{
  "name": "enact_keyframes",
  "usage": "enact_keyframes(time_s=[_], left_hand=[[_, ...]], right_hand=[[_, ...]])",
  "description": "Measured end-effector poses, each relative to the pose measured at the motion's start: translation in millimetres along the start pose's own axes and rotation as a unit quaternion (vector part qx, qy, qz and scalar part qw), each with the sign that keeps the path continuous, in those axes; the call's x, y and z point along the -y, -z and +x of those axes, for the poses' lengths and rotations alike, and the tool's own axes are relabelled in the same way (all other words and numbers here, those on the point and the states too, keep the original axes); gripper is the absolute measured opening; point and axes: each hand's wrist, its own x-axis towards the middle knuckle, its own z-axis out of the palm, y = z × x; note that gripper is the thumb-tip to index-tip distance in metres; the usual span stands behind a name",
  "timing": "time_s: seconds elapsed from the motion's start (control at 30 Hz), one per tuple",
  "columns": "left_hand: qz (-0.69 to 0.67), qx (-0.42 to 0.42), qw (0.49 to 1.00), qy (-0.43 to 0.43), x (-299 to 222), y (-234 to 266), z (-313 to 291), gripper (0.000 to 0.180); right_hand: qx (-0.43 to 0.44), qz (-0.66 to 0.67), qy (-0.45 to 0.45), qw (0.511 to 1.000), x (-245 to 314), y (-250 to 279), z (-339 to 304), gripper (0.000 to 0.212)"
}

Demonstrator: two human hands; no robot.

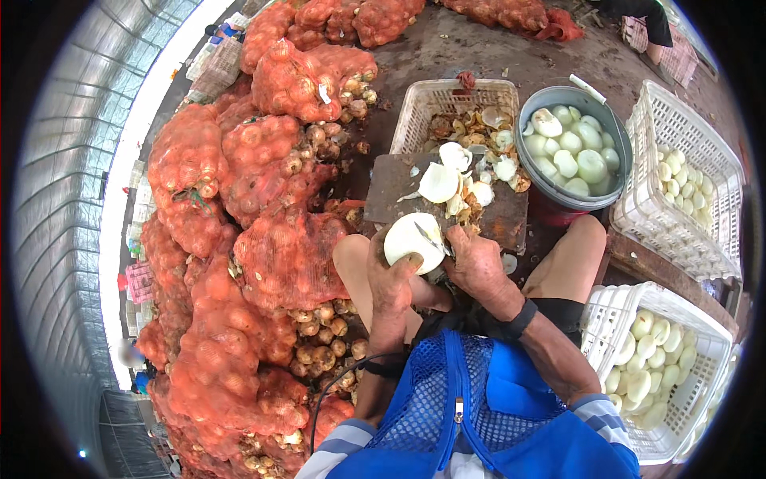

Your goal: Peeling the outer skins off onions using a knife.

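Note:
A large peeled white onion [408,246] rests in my left hand [391,275], with the thumb pressed along its near side and the fingers curled round its left. My right hand [479,262] grips a small knife [433,236], its blade lying against the onion's right side; the handle is mostly hidden in the fist. Just beyond both hands is a dark wooden board [391,188], with thick white onion layers [439,184] and brown skin scraps on it.
Behind the board stands a white crate [415,108] of peelings. Right of it, a grey bucket [527,164] holds peeled onions in water. Farther right are white crates [674,239] [610,307] of peeled onions. Red mesh sacks [275,255] of unpeeled onions pile up on my left, loose onions [323,343] beside them.

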Motion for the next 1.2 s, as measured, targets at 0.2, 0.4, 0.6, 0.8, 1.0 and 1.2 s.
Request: enact_keyframes(time_s=[0.2, 0.4, 0.6, 0.8, 1.0, 1.2], left_hand=[[0.022, -0.027, 0.999, 0.015, 0.5, 3.5, -2.0, 0.073], [0.000, 0.052, 0.999, 0.004, 8.9, -18.1, -19.3, 0.078], [-0.168, 0.025, 0.983, 0.075, 18.2, -3.3, -14.0, 0.065], [-0.147, -0.072, 0.980, 0.110, 14.6, -2.4, -8.6, 0.064], [-0.127, -0.086, 0.981, 0.120, 16.7, -8.6, -9.8, 0.065], [-0.128, -0.089, 0.978, 0.135, 20.3, -8.3, -10.2, 0.063]], right_hand=[[-0.009, -0.010, -0.002, 1.000, -3.1, -2.5, 5.6, 0.021], [0.014, 0.000, -0.071, 0.997, -25.9, 1.6, 10.9, 0.015], [-0.113, 0.074, -0.013, 0.991, -18.3, 8.8, 3.0, 0.018], [-0.034, 0.092, 0.085, 0.992, -8.8, 8.5, -1.9, 0.019], [0.022, 0.079, 0.059, 0.995, -15.3, 6.1, -3.2, 0.020], [0.010, 0.086, 0.043, 0.995, -12.8, 4.7, -5.2, 0.020]])
